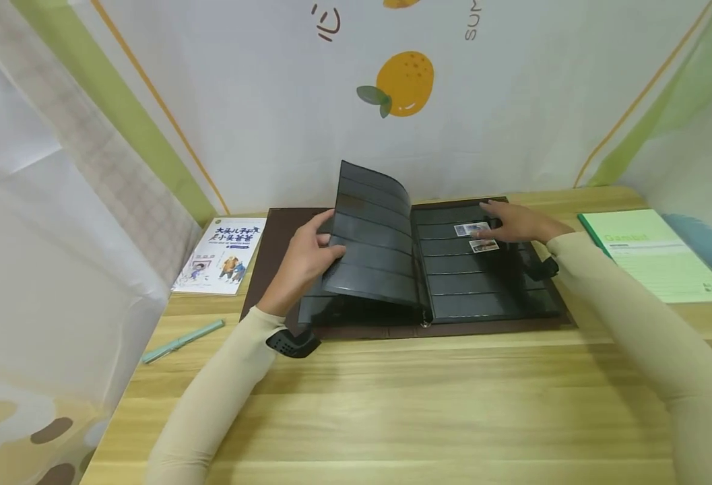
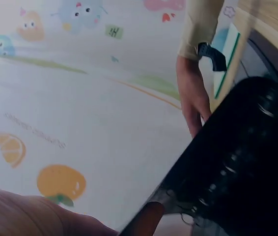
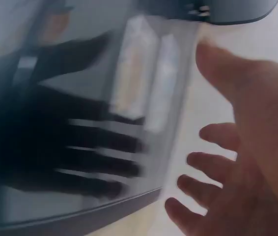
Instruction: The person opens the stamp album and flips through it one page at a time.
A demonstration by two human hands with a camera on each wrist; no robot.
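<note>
A dark brown, hard-covered album (image 1: 284, 228) lies open on the pale wood-grain worktop (image 1: 392, 404), one glossy black pocket page (image 1: 372, 232) being held raised by the left hand (image 1: 308, 252).
The raised page's outer edge is pinched between the left thumb and fingers. Two small, rectangular, printed stamps, an upper bluish stamp (image 1: 467, 230) and a lower brownish stamp (image 1: 484, 246), are carried in neighbouring pocket strips of the flat black right-hand page (image 1: 461, 286), their long axes set along the strips. By the right hand (image 1: 516, 223), the nearer one, they are closely approached: its fingers are spread apart, nothing is gripped, and the stamps lie by the thumb tip, leftward of the palm; whether they are touched cannot be told.
</note>
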